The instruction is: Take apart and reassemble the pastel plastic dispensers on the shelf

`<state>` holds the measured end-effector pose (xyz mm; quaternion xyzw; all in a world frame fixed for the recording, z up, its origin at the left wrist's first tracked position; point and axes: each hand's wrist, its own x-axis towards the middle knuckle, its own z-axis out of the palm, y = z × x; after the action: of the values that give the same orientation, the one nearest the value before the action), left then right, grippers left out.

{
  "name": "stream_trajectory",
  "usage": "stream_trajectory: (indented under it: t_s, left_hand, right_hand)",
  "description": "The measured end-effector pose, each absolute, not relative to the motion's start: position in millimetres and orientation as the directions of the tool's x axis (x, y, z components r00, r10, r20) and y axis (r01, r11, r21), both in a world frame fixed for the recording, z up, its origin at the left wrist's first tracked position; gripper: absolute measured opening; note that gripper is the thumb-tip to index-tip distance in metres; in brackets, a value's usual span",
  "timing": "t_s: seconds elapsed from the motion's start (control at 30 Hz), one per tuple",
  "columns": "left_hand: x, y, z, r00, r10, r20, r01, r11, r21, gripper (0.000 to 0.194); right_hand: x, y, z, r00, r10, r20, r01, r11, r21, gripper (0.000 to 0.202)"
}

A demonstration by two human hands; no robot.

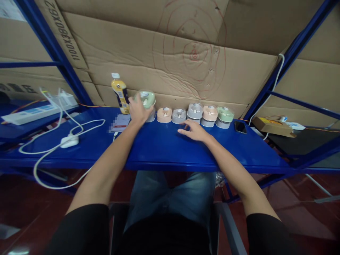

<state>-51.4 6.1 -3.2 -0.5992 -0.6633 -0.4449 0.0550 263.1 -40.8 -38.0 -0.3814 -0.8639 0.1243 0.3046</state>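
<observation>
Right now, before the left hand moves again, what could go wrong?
1. The left hand grips the green container above a gray container; an uneven grip could let it slip or knock the lower one.
2. The yellow-labeled bottle stands close beside that hand, so a leftward swing might topple it.
3. The white cable sags over the table's front edge near the left forearm, which could snag it.

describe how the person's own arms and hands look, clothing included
The left hand and right hand are bare, with five-fingered human shapes; no gloves, rings or watch can be seen. Plain black short sleeves cover the upper arms, leaving the forearms uncovered.
</observation>
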Motion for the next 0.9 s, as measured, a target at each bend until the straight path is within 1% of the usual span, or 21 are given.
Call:
stream_trajectory:
  t_s: [0.03,0.1,0.17,0.23,0.3,0.37,0.43,0.53,0.6,0.63,0.67,0.7,0.8,0.83,0.9]
  left_hand:
    - [-50.9,1.1,-3.1,-0.209,0.726,0.655,0.846,-0.202,0.493,0.085]
    - [-46.1,-10.7,-6.2,0.007,0.703,0.712,0.812,-0.419,0.406,0.085]
    - [-35.5,-24.3,-14.7,0.258,0.684,0.682,0.698,-0.62,0.358,0.086]
    - [-21.1,-37.9,-27.3,0.436,0.673,0.597,0.557,-0.723,0.409,0.092]
    - [-6.9,-48.8,-40.7,0.542,0.661,0.519,0.455,-0.75,0.48,0.096]
    - [3.4,-55.3,-51.7,0.581,0.655,0.484,0.393,-0.746,0.538,0.1]
    - [8.5,-57.6,-59.0,0.578,0.671,0.464,0.367,-0.722,0.587,0.106]
    - [9.2,-57.4,-64.1,0.569,0.699,0.433,0.367,-0.687,0.627,0.117]
    - [7.8,-57.5,-64.9,0.561,0.708,0.428,0.382,-0.681,0.625,0.122]
    - [7.0,-58.2,-64.8,0.561,0.707,0.43,0.394,-0.685,0.613,0.122]
    - [6.1,-59.2,-64.4,0.568,0.701,0.431,0.408,-0.695,0.592,0.118]
    - [5.3,-60.7,-63.8,0.583,0.69,0.428,0.425,-0.708,0.564,0.109]
    - [3.7,-66.1,-62.0,0.645,0.648,0.405,0.462,-0.753,0.469,0.064]
    - [3.6,-67.6,-61.5,0.658,0.637,0.402,0.464,-0.764,0.449,0.053]
    - [3.6,-69.0,-60.8,0.661,0.624,0.417,0.457,-0.775,0.436,0.045]
  right_hand:
    - [264.6,-40.8,-35.3,-0.48,0.736,0.477,0.586,0.674,-0.45,0.06]
    - [268.5,-41.6,-28.3,-0.376,0.728,0.573,0.591,0.665,-0.457,0.064]
    - [272.6,-43.9,-21.3,-0.348,0.697,0.628,0.576,0.687,-0.443,0.078]
    - [274.3,-47.6,-16.9,-0.438,0.661,0.61,0.541,0.735,-0.409,0.1]
    - [272.1,-52.1,-16.7,-0.561,0.642,0.522,0.51,0.765,-0.393,0.113]
    - [266.6,-56.4,-19.5,-0.639,0.647,0.416,0.502,0.76,-0.412,0.115]
    - [260.6,-59.7,-22.6,-0.662,0.66,0.356,0.507,0.743,-0.436,0.114]
    - [258.4,-60.7,-22.6,-0.649,0.677,0.348,0.516,0.728,-0.452,0.107]
    - [265.0,-58.2,-19.0,-0.613,0.703,0.36,0.53,0.705,-0.472,0.097]
    - [270.8,-56.0,-16.5,-0.584,0.721,0.373,0.538,0.688,-0.487,0.092]
    - [277.7,-53.3,-14.0,-0.545,0.741,0.393,0.548,0.669,-0.502,0.087]
    - [285.3,-50.1,-11.7,-0.498,0.761,0.417,0.56,0.649,-0.515,0.083]
    - [307.0,-39.8,-7.9,-0.354,0.801,0.483,0.603,0.59,-0.536,0.074]
    - [312.2,-36.6,-7.9,-0.315,0.809,0.496,0.618,0.572,-0.539,0.073]
    - [318.3,-31.8,-9.4,-0.266,0.818,0.511,0.639,0.546,-0.542,0.074]
